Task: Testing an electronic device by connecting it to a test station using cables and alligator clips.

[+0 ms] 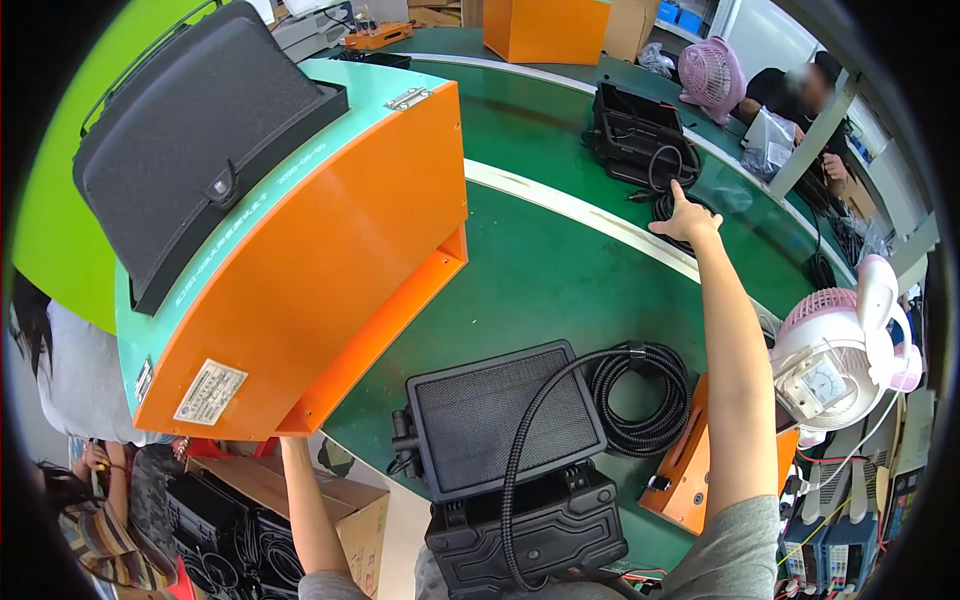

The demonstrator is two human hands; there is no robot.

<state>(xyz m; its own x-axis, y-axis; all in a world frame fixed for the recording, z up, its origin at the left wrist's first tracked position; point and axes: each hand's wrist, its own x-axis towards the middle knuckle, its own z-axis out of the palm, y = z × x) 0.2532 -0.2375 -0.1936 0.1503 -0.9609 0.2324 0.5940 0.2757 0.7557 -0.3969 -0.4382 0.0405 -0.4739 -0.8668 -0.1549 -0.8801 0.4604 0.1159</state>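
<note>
My right arm stretches across the green bench, and my right hand (690, 219) is open with the index finger extended. The finger reaches to a black coiled cable (664, 208) beside an open black case (640, 135); whether it touches is unclear. My left forearm (312, 510) rises to the lower edge of a large orange box (330, 240) with a pale green top. That box hides my left hand, so its fingers do not show. Close to me, another open black case (530, 535) has its textured lid panel (505, 415) raised. Ribbed black tubing (655, 365) lies coiled beside it.
A black bag-like case (190, 130) stands on the orange box. A white strip (560, 205) crosses the bench. At right are an orange metal unit (690, 470) and a pink-and-white fan (825, 350). Another person (790, 95) sits far right; people and a cardboard box (360, 530) are lower left.
</note>
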